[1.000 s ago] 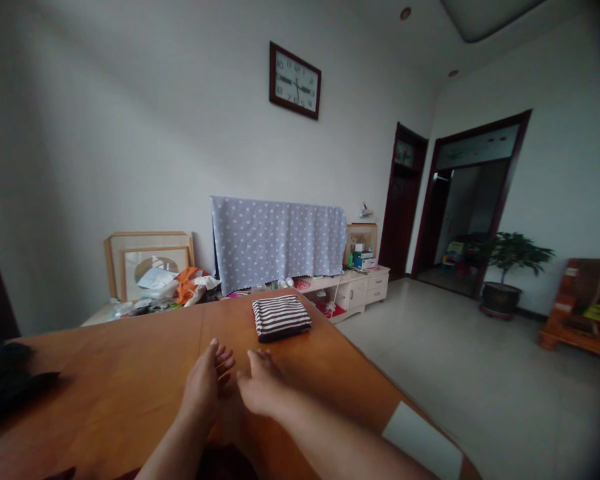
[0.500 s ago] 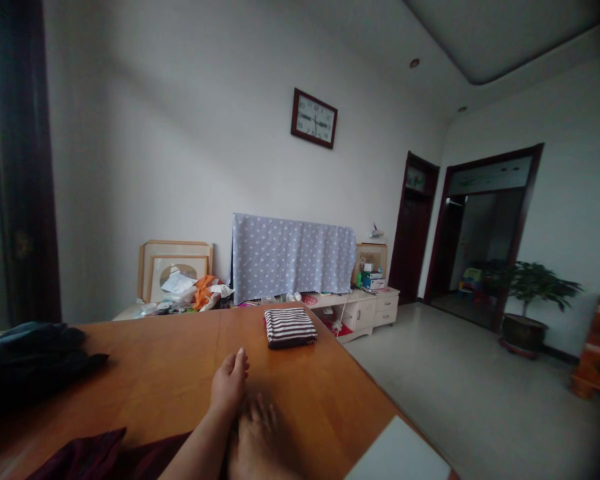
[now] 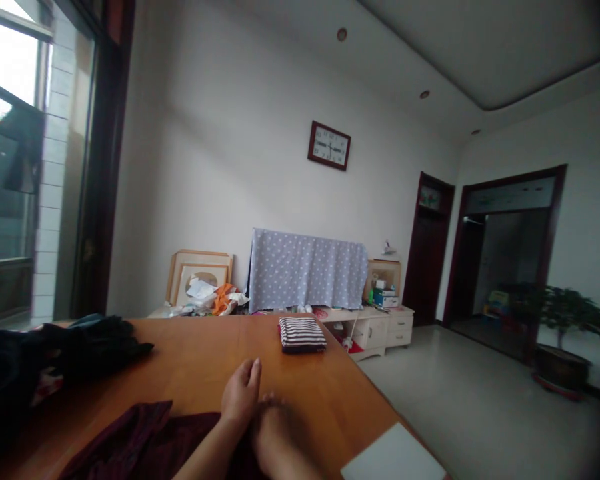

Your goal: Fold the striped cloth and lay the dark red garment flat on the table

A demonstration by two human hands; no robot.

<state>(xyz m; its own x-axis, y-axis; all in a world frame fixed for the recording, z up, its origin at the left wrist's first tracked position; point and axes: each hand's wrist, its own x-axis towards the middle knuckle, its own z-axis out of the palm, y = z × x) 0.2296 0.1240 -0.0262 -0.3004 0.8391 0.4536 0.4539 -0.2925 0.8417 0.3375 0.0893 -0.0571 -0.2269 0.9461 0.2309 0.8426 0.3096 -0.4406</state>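
Observation:
My left hand [image 3: 241, 392] is over the wooden table [image 3: 205, 347], thumb on top and fingers loosely bent, with nothing visible in it. Close beside it, my right hand [image 3: 271, 417] points forward, slightly blurred. Its fingertips show apart in a row, and no held thing can be seen. I cannot tell whether the hands touch. Dark maroon cloth [image 3: 145, 437] lies crumpled below and left of my forearms, partly hidden by them. Farther ahead, a folded striped cloth [image 3: 303, 335], brown and white, rests near the table's far right corner.
Dark clothes [image 3: 80, 350] are heaped on the table's left side. A pale flat sheet [image 3: 394, 455] lies at the right edge. Beyond the table stands a white cabinet [image 3: 399, 328], with a dotted cloth [image 3: 307, 272] draped behind it. A potted plant [image 3: 563, 363] stands on the floor at right.
The view has swung left and up, showing more of the window. My right hand's fingers, spread forward before, now look foreshortened. The left hand stays beside it, and the cloths lie unmoved.

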